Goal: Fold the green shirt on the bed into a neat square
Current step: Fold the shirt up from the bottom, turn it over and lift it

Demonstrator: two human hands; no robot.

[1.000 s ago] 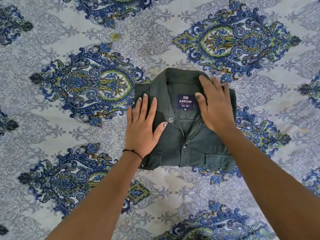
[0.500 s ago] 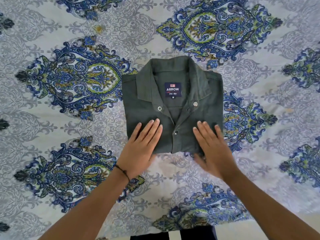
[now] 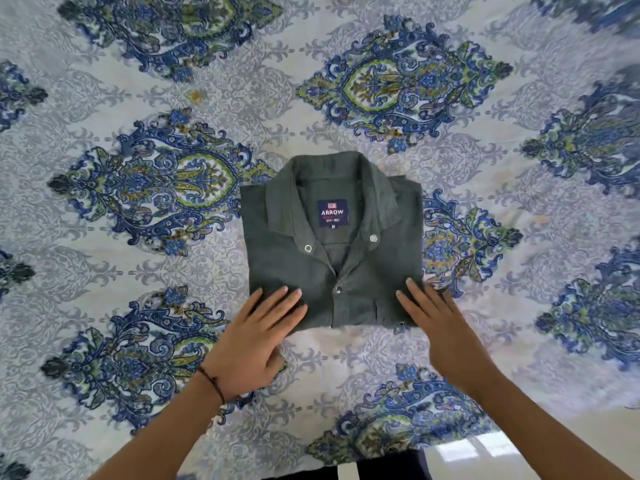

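A: Nearest the camera, what are the hands doing?

B: The left hand [image 3: 254, 344] lies flat, fingers spread and extended, with its fingertips [image 3: 284, 291] resting on the near left corner of the green shirt [image 3: 287, 268]. A dark cord bracelet [image 3: 212, 381] circles that wrist. The right hand [image 3: 441, 327] is flat and open too, at the near right corner, gripping nothing.

A: And the shirt itself?

B: It lies folded into a compact, nearly square block on the bedsheet [image 3: 104, 98], which has a blue and green paisley print. It faces up, collar at the far edge and spread open, metal snap buttons [image 3: 308, 248] on both collar points and down the placket.

A: Any writing?

B: A navy label [image 3: 332, 213] inside the neck reads "ARROW"; the smaller lines beneath are too fine to read.
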